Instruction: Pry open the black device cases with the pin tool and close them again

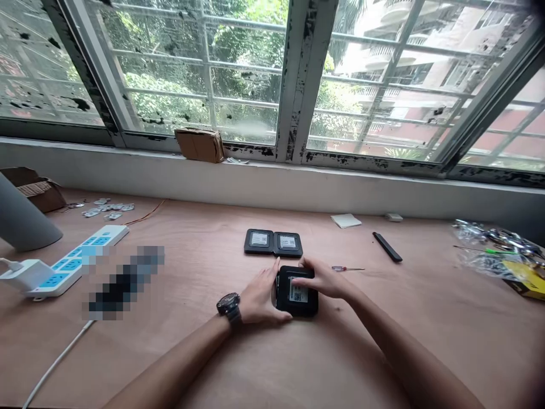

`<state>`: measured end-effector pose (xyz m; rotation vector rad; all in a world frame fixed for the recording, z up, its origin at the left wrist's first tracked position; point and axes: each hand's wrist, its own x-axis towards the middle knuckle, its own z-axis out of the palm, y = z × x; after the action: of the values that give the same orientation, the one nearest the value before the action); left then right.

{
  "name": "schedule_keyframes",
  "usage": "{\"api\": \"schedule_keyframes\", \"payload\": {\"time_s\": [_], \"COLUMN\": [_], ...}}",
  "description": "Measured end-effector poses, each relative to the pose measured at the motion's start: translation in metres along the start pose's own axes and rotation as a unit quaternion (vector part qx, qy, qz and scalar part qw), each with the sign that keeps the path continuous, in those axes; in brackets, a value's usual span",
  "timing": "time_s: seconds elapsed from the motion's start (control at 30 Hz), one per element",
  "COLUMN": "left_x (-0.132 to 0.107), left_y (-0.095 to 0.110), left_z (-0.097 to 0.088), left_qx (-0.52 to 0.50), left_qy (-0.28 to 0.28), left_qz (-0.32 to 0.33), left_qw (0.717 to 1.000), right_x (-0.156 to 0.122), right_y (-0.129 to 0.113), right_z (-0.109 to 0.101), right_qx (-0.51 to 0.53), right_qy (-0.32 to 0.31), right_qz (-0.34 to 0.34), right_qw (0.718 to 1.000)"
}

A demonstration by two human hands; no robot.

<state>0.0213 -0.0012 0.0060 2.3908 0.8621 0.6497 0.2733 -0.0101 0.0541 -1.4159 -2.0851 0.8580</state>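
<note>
One black square device (297, 291), on the wooden table (191, 255), held between both hands. Left hand (260, 292): fingers spread, palm pressed against its left side; wristwatch (229, 304) on the wrist. Right hand (318, 277): fingers curved over its top, gripping. Nearby: two matching black devices (273, 243), side by side; small screwdriver (347, 268), to the right.

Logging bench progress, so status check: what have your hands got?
Left hand against side of black unit; right hand on top, over its label. Two similar black units ahead, apart.
</note>
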Motion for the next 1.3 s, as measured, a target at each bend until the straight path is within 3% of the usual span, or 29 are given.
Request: {"api": "schedule_keyframes", "payload": {"time_s": [0.17,0.23,0.3,0.43,0.53,0.67,0.8,0.93,1.07,1.2,1.3], "left_x": [-0.048,-0.07,-0.083,-0.079,-0.064,-0.05,-0.04,-0.036,-0.045,-0.057,-0.059], "left_y": [-0.005,-0.006,-0.008,-0.018,-0.03,-0.034,-0.022,-0.018,-0.028,-0.034,-0.035], "left_z": [-0.02,-0.029,-0.038,-0.056,-0.064,-0.057,-0.039,-0.028,-0.032,-0.041,-0.044], "left_qx": [0.112,0.149,0.179,0.185,0.135,0.073,0.044,0.068,0.138,0.2,0.211], "left_qy": [0.049,0.066,0.072,0.024,-0.037,-0.05,-0.039,-0.048,-0.063,-0.103,-0.106], "left_qz": [-0.067,-0.101,-0.116,-0.081,-0.046,-0.039,-0.03,-0.018,-0.032,-0.043,-0.035], "left_qw": [0.99,0.981,0.974,0.979,0.989,0.995,0.998,0.996,0.988,0.973,0.971], "right_x": [-0.01,-0.014,-0.016,-0.023,-0.039,-0.066,-0.085,-0.088,-0.091,-0.099,-0.102], "right_y": [-0.015,-0.02,-0.023,-0.019,0.0,0.04,0.068,0.075,0.078,0.083,0.082], "right_z": [-0.038,-0.052,-0.06,-0.057,-0.045,-0.027,-0.011,-0.007,-0.013,-0.02,-0.022], "right_qx": [0.022,-0.033,-0.118,-0.23,-0.267,-0.27,-0.211,-0.147,-0.115,-0.142,-0.19], "right_qy": [0.033,0.04,0.04,0.023,0.07,0.108,0.088,0.079,0.072,0.056,-0.004], "right_qz": [-0.012,-0.019,-0.071,-0.243,-0.281,-0.267,-0.207,-0.148,-0.11,-0.02,-0.007], "right_qw": [0.999,0.998,0.99,0.942,0.919,0.919,0.951,0.975,0.985,0.988,0.982]}}
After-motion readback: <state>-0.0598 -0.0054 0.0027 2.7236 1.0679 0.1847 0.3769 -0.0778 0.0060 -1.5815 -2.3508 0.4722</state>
